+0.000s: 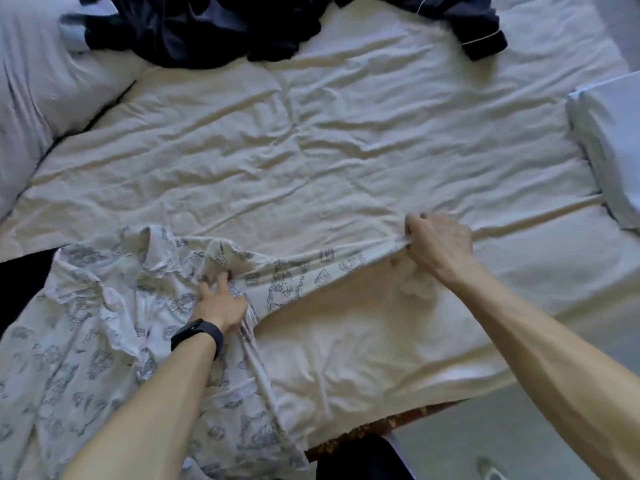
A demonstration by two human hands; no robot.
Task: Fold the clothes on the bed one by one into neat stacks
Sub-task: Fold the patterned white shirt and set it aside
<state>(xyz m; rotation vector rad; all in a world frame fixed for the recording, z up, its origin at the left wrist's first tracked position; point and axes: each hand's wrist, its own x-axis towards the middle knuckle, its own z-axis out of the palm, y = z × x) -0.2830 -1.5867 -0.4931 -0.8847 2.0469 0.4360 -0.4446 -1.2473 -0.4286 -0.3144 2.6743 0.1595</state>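
**White printed shirt, one sleeve drawn out on the bed**

Covered in grey doodle prints, the shirt lies rumpled at the bed's near left, its sleeve pulled taut to the right. The right hand has its grip pinched tight on the sleeve's end. The left hand, fingers spread, presses on the shirt's body.

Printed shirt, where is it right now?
In the head view, the printed shirt lies at the near left of the bed, left hand pressing it, right hand pinching its sleeve stretched rightward.
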